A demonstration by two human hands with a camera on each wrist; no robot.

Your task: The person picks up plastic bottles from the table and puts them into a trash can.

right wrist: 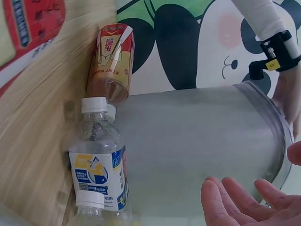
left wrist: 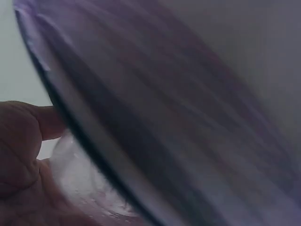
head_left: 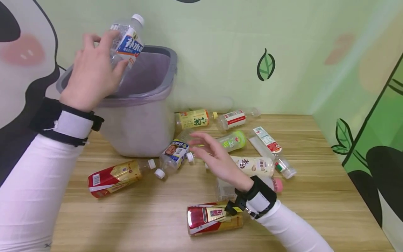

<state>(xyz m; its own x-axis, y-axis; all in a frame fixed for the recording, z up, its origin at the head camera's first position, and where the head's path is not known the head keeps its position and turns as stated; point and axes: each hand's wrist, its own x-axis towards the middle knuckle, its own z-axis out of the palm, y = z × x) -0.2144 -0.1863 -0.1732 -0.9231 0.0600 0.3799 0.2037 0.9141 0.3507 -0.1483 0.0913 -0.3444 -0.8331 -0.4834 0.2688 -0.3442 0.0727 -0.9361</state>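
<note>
- Clear plastic bottle with a white cap and a blue, white and orange label [head_left: 130, 43]: held tilted, cap up, over the mouth of the grey plastic bin [head_left: 174, 64] with a thin purple liner [head_left: 154, 68]
- Left hand [head_left: 94, 70]: fingers and thumb curled round the bottle's side
- Right hand [head_left: 217, 157]: fingers loosely bent, thumb apart, nothing pinched; it hangs above the lying bottles
- Risk: bottle may clip the bin rim and bounce onto the table; cause would be a release too near the edge, since the hand sits close to the rim
- Risk: liner could be dragged inward if the bottle or the black-and-white wrist strap [head_left: 67, 120] snags it
- Risk: the clear bottle with a pink cap [head_left: 277, 184] or the red-and-gold bottle under the right wrist [head_left: 207, 218] could roll; cause would be the right forearm dropping
- Left wrist view: shows the bottle's clear round end by the palm, which the head view hides; no label readable there
- Right wrist view: shows the bin's outer wall and the blue-and-white labelled bottle [right wrist: 96, 174] beside it; the bin's inside shows from the head
- Bottle-to-rim contact: cannot tell
</note>
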